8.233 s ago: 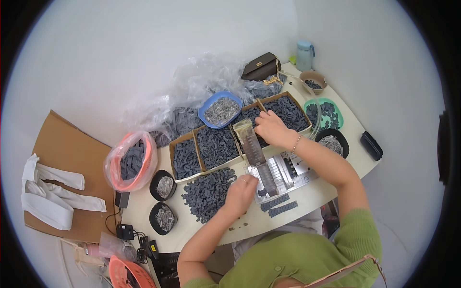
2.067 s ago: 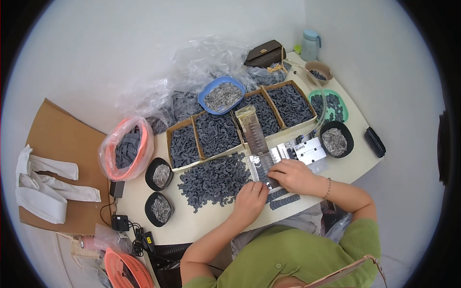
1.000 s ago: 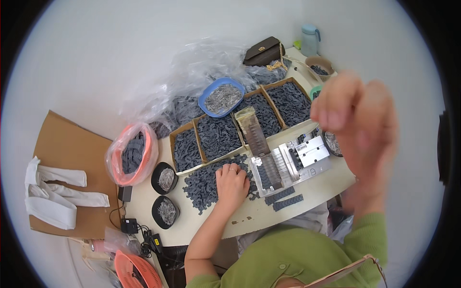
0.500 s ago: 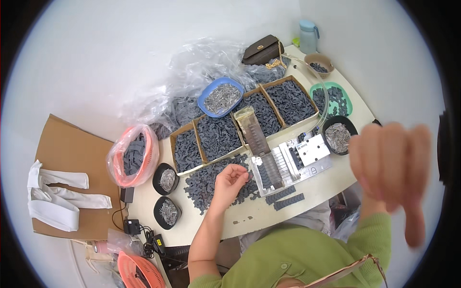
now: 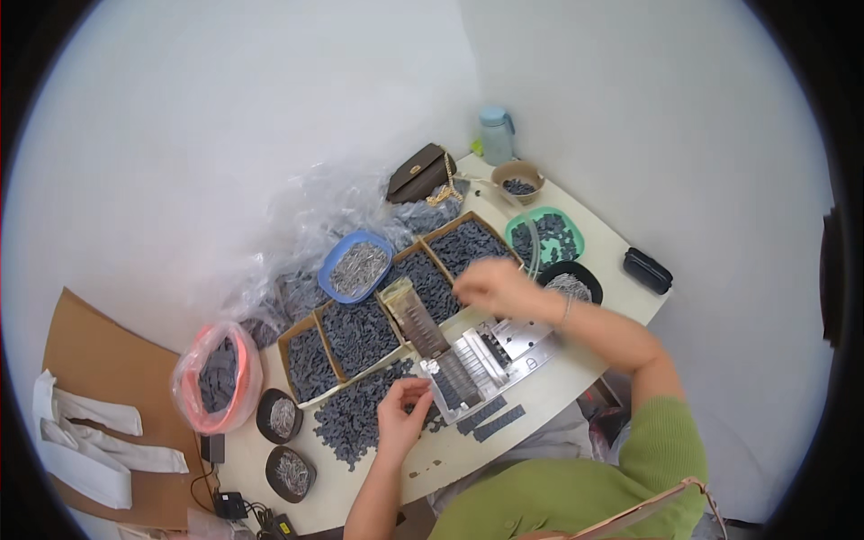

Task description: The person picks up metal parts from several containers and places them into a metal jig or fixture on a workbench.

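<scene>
A silver metal fixture (image 5: 472, 371) with a slotted bed stands near the front of the table, small dark grey parts lined up in its slots. At its left edge is my left hand (image 5: 401, 418), thumb and fingers bent together; anything between the fingertips is too small to make out. My right hand (image 5: 498, 286) hovers above the far side of the fixture, by the divided cardboard box (image 5: 335, 349) full of grey parts. Its fingers are curled together, slightly blurred, and what they hold is hidden. An upright clear, ridged holder (image 5: 415, 317) rises from the fixture.
Loose grey parts (image 5: 355, 418) lie in a pile left of the fixture. Black bowls of metal pins (image 5: 290, 474) stand at left and right. A blue tray (image 5: 321, 274), a green tray (image 5: 580, 238), a pink basket (image 5: 241, 360), a bag (image 5: 418, 175) and a bottle (image 5: 497, 139) surround the work.
My right hand has come down from the raised position at the right to above the fixture. My left hand stays at the fixture's left edge. The whole view has shifted and turned.
</scene>
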